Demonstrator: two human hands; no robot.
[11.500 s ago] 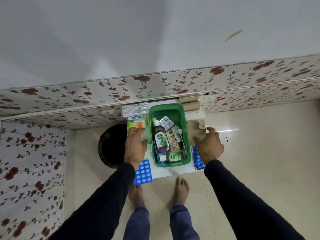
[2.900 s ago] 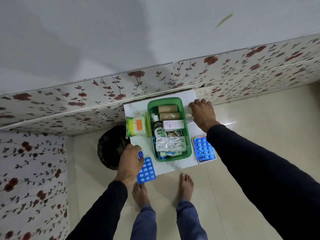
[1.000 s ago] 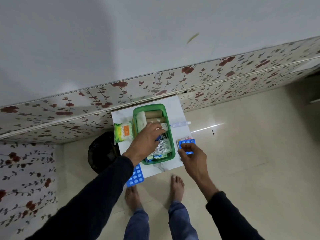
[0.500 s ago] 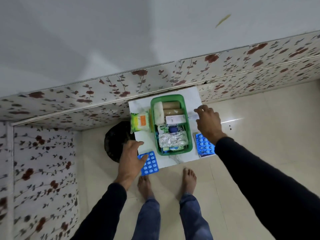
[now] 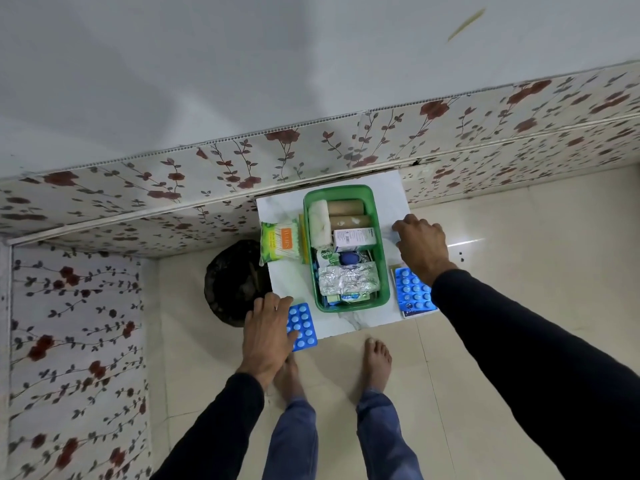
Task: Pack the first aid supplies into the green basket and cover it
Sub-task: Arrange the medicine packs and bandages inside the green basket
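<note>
From the head view, the green basket [image 5: 380, 252] sat mid-bench, already crowded with rolls, a box and foil strips, so I judged packing nearly finished. My left hand [image 5: 268, 336] lay spread on the blue pill sheet [image 5: 302, 326] at the near left corner, not yet pinching it. My right hand [image 5: 420, 244] pressed down beside the basket's right wall; whether its grip held anything I couldn't tell. Next I needed to lift that sheet in, then the cotton bud pack [image 5: 280, 241].
</note>
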